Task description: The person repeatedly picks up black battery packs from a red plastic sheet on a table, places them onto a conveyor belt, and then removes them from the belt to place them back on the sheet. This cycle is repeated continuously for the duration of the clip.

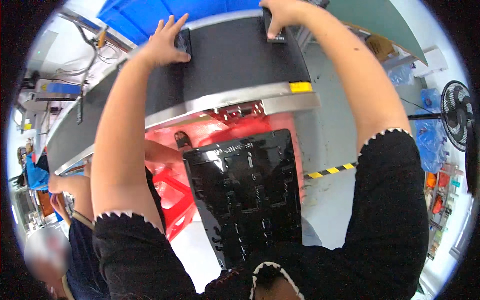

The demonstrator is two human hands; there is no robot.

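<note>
Left hand (167,44), fingers spread wide, has its thumb at a first black box (185,43) near the black belt's (230,60) far edge, grip unclear; right hand (289,12) is narrowed around a second black box (280,37) near the far right corner, thumb apparently steadying its near end.
</note>
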